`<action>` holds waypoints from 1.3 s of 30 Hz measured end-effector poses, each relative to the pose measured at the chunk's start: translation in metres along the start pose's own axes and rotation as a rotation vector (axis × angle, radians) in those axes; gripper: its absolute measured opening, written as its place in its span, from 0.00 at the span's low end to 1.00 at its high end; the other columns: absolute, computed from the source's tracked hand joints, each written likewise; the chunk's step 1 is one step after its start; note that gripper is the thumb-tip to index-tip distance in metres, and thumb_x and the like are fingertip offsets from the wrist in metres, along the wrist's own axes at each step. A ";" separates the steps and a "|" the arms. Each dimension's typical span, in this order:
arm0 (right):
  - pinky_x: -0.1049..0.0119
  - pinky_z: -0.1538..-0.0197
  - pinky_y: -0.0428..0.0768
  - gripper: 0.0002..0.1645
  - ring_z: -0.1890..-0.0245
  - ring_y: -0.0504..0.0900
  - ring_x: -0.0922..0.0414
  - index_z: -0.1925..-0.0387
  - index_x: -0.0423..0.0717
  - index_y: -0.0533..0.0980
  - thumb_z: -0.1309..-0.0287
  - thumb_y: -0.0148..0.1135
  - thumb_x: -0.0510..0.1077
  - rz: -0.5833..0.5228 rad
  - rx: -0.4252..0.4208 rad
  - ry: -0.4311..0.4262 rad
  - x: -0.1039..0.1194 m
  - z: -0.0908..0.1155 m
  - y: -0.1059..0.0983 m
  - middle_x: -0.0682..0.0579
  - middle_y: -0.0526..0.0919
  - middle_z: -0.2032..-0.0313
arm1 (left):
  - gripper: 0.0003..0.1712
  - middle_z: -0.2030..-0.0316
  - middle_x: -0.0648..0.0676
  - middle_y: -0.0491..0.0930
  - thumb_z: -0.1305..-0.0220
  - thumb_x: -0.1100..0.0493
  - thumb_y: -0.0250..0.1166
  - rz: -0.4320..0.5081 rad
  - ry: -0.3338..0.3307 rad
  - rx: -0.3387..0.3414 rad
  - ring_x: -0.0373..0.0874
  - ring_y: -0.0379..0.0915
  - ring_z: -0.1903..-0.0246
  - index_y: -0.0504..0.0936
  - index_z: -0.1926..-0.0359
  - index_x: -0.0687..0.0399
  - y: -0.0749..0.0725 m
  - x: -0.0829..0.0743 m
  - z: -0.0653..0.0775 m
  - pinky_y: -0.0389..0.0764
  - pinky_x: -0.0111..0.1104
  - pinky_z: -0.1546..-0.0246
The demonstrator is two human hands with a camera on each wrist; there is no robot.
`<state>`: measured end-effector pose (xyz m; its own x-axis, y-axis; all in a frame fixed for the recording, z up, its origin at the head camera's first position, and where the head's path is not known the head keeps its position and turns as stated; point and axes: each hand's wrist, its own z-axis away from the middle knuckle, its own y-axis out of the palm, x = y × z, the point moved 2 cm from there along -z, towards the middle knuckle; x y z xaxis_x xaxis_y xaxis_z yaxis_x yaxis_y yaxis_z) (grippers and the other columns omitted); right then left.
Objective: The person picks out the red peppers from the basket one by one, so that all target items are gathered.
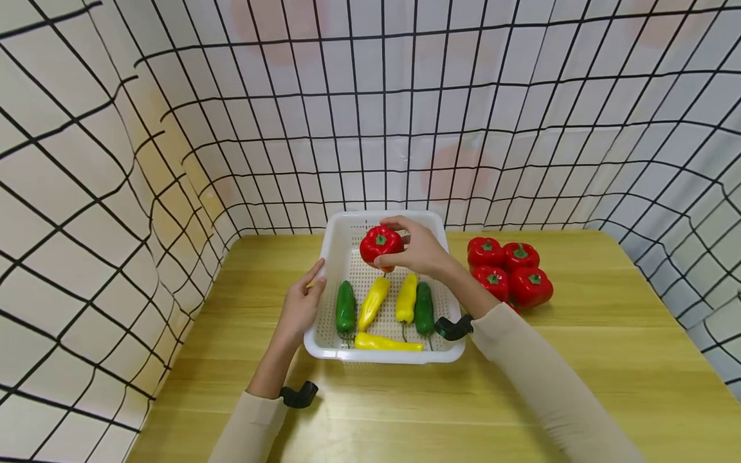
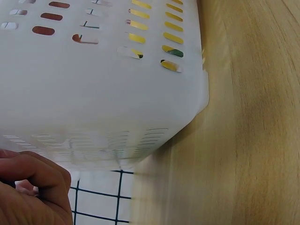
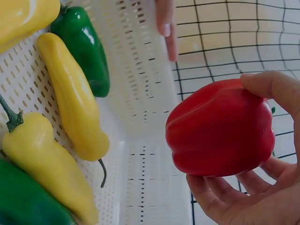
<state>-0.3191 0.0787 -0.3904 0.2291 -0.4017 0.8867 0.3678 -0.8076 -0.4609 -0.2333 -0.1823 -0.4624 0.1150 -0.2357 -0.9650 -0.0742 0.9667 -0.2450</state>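
My right hand [image 1: 421, 249] holds a red bell pepper [image 1: 379, 244] over the back part of a white perforated plastic basket [image 1: 382, 355]. In the right wrist view the thumb lies on one side of the pepper and the fingers on the other. My left hand [image 1: 301, 302] grips the basket's left rim; its bent fingers [image 2: 42, 176] show beside the wall in the left wrist view. Lying in the front half of the basket are three long yellow peppers [image 1: 374, 302] and two long green peppers [image 1: 346, 307], one green at each side.
Several more red bell peppers [image 1: 531, 287] sit grouped on the wooden table [image 1: 370, 418] right of the basket, partly behind the right forearm. Black wire grid panels [image 1: 382, 135] backed with pale cloth enclose the back and sides.
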 end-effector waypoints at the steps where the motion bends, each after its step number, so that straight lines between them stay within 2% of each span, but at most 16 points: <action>1: 0.50 0.44 0.86 0.47 0.40 0.78 0.44 0.29 0.53 0.67 0.48 0.80 0.50 -0.009 -0.001 -0.008 0.001 0.002 -0.001 0.49 0.74 0.34 | 0.26 0.43 0.62 0.82 0.20 0.44 0.54 0.002 -0.003 -0.002 0.53 0.83 0.57 0.67 0.26 0.20 -0.001 0.000 0.000 0.89 0.42 0.62; 6: 0.51 0.43 0.86 0.45 0.39 0.79 0.44 0.30 0.51 0.68 0.47 0.80 0.48 -0.064 -0.002 -0.021 -0.001 0.015 -0.007 0.48 0.73 0.33 | 0.26 0.39 0.61 0.80 0.20 0.44 0.54 0.015 -0.014 0.000 0.55 0.83 0.53 0.67 0.26 0.20 -0.003 0.003 0.002 0.89 0.43 0.59; 12: 0.49 0.41 0.85 0.44 0.40 0.79 0.43 0.30 0.53 0.69 0.46 0.79 0.46 -0.096 -0.044 -0.027 -0.005 0.032 -0.022 0.48 0.74 0.33 | 0.26 0.35 0.61 0.78 0.20 0.44 0.54 0.028 -0.017 0.011 0.57 0.83 0.47 0.66 0.26 0.21 -0.004 0.003 0.003 0.89 0.47 0.55; 26: 0.46 0.38 0.82 0.45 0.33 0.75 0.40 0.29 0.52 0.67 0.46 0.79 0.47 -0.054 -0.105 -0.027 -0.021 0.077 -0.066 0.46 0.71 0.31 | 0.26 0.33 0.60 0.76 0.20 0.45 0.54 0.044 -0.018 0.025 0.58 0.81 0.43 0.66 0.25 0.22 0.001 -0.002 0.003 0.88 0.50 0.52; 28: 0.49 0.39 0.83 0.45 0.34 0.75 0.40 0.29 0.52 0.67 0.45 0.79 0.47 -0.048 -0.119 -0.021 -0.025 0.086 -0.073 0.46 0.72 0.31 | 0.26 0.32 0.60 0.76 0.20 0.46 0.54 0.048 -0.017 0.028 0.58 0.81 0.42 0.66 0.25 0.22 0.002 -0.002 0.002 0.87 0.51 0.52; 34: 0.69 0.44 0.84 0.45 0.36 0.76 0.42 0.27 0.50 0.65 0.42 0.77 0.47 -0.030 -0.151 -0.022 -0.032 0.114 -0.093 0.45 0.72 0.33 | 0.26 0.32 0.60 0.75 0.20 0.45 0.54 0.045 -0.014 0.034 0.59 0.81 0.43 0.66 0.25 0.21 0.002 0.000 0.002 0.87 0.51 0.52; 39: 0.77 0.45 0.81 0.43 0.38 0.76 0.52 0.27 0.50 0.66 0.40 0.74 0.46 0.017 -0.187 -0.033 -0.037 0.135 -0.108 0.48 0.73 0.33 | 0.26 0.32 0.60 0.75 0.20 0.45 0.53 0.042 -0.009 0.037 0.60 0.81 0.43 0.66 0.25 0.21 0.001 0.000 0.002 0.87 0.52 0.52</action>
<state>-0.2457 0.2389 -0.3788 0.2644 -0.4045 0.8755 0.1902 -0.8681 -0.4586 -0.2318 -0.1813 -0.4625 0.1213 -0.1937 -0.9735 -0.0430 0.9788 -0.2001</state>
